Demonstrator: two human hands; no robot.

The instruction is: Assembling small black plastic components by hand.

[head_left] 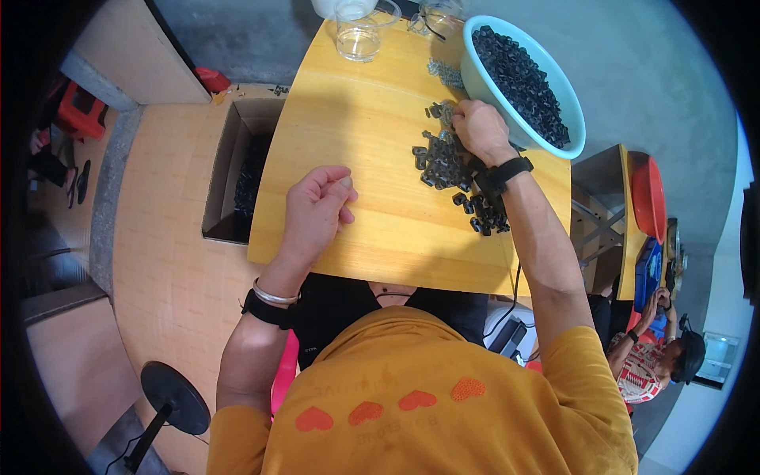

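Observation:
Over the left-middle of the yellow wooden table (372, 253), my left hand (319, 207) is closed, thumb against curled fingers; whatever it may hold is too small to make out. My right hand (480, 127) reaches to the far right, its fingertips pinched together at the edge of a pile of small dark plastic parts (442, 162). More black parts (483, 215) lie below its wrist. Beside that hand stands a light-blue bowl (580, 127) heaped with small black parts (518, 83). Small shiny metal pieces (447, 74) are scattered just beyond the hand.
Clear plastic cups (358, 43) stand at the table's far edge. An open cardboard box (222, 170) with dark contents is on the floor at left. At right, another person (645, 364) works by a table with a red basin (647, 194) and a blue tray (649, 269).

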